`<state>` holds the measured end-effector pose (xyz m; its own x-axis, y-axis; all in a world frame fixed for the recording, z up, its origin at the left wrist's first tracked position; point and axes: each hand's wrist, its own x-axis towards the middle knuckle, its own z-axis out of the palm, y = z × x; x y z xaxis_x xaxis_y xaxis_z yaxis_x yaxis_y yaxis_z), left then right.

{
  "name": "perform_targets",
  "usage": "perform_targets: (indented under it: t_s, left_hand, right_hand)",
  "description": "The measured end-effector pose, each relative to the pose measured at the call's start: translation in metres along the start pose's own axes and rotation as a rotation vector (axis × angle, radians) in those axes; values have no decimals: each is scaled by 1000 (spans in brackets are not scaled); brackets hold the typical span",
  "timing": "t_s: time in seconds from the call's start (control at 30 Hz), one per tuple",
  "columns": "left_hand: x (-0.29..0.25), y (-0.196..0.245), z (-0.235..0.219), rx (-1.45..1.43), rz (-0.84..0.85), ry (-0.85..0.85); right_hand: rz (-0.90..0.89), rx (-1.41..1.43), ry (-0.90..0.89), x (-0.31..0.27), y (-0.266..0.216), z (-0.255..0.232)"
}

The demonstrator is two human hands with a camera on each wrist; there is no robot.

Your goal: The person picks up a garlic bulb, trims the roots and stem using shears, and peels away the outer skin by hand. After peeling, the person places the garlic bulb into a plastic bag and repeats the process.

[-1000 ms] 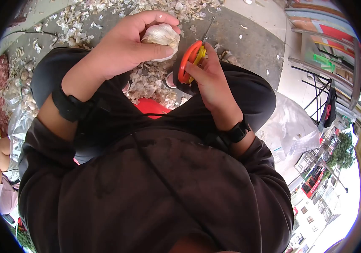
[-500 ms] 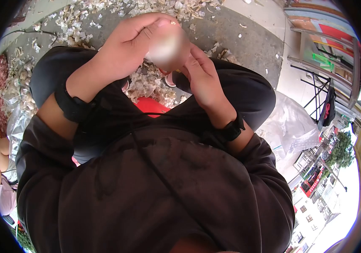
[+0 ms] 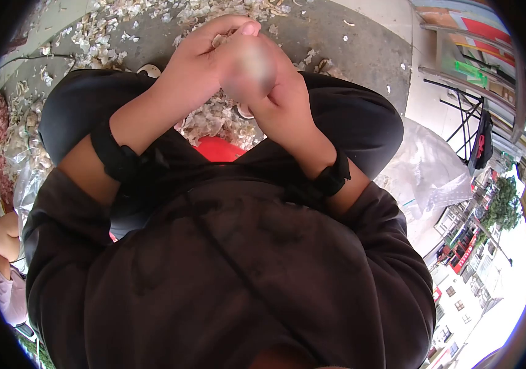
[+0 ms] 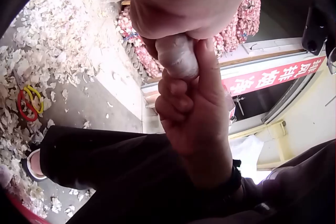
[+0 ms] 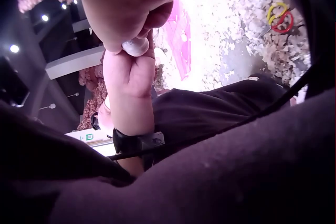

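Note:
A white garlic bulb [image 4: 177,56] is held between both hands in front of the knees. In the head view my left hand [image 3: 198,77] curls round it from the left. My right hand [image 3: 287,101] grips it from the other side, with its thumb and curled fingers around the bulb in the left wrist view. Much of the bulb is covered by the fingers, and it is blurred in the head view. Scissors [image 4: 30,103] with red and yellow handles lie on the peel-strewn floor in the left wrist view.
Dry garlic peels [image 3: 106,37] litter the grey floor, with more piled between the feet near something red [image 3: 217,150]. A clear plastic bag [image 3: 432,166] stands at the right. Full net sacks [image 4: 247,14] are stacked behind. Another person [image 3: 8,252] sits at the far left.
The scissors have left the right hand and now lie on the floor. That hand has moved left to grip the garlic bulb together with the left hand.

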<state>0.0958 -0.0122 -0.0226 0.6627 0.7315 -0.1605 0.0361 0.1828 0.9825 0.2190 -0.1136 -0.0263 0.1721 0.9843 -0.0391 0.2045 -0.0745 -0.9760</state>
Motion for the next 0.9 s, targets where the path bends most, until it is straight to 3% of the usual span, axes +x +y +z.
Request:
perform_targets:
  t_s: [0.07, 0.1, 0.3, 0.5, 0.6, 0.63, 0.7, 0.8, 0.83, 0.9]
  left_hand:
    - [-5, 8, -1, -74, -293, -148]
    - [-3, 7, -9, 24, -364, -246]
    - [-7, 16, -6, 21, -452, -167]
    - [-5, 6, -16, -433, -599, -185]
    - [-7, 2, -10, -283, -440, -56]
    - [-6, -2, -5, -269, -341, -51]
    - [-6, -9, 3, -246, -147, -46]
    - [-15, -1, 2, -391, -359, -157]
    - [-15, 4, 5, -425, -433, -128]
    - [-13, 11, -2, -174, -434, -244]
  right_hand:
    - [49, 44, -48, -1, -9, -5]
    - [14, 16, -42, -2, -8, -5]
    - [-67, 9, -46, -7, 1, -4]
    - [92, 351, -82, -11, -2, -7]
    - [61, 326, 10, -9, -7, 1]
    - [-30, 227, 74, -4, 0, 7]
    - [49, -4, 127, 0, 2, 1]
    - [-97, -321, 128, 3, 8, -6]
    - [-47, -296, 90, 1, 5, -8]
    - [52, -243, 13, -3, -10, -10]
